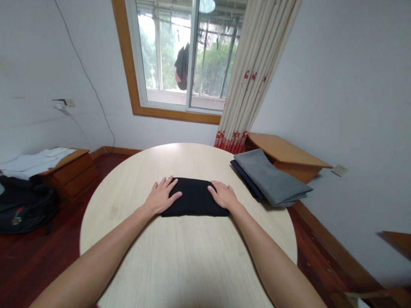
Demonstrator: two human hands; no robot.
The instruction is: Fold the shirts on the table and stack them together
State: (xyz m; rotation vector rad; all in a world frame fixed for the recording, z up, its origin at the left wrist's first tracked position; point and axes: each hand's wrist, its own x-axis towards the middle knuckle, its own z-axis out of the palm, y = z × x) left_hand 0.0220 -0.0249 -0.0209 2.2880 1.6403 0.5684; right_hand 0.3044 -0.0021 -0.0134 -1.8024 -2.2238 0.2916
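A folded black cloth (193, 197) lies in the middle of a round pale wooden table (180, 252). My left hand (161, 196) rests flat on the cloth's left end, fingers stretched out and spread. My right hand (224, 195) lies flat on its right end, fingers extended. Neither hand holds anything; both press down on the cloth.
A folded grey cloth (270, 177) on a dark blue one sits at the table's right edge. A low wooden cabinet (284, 156) stands behind it by the curtain (253, 77). At left, a wooden drawer unit (72, 171) carries white cloth, with a black bag (24, 207) on the floor.
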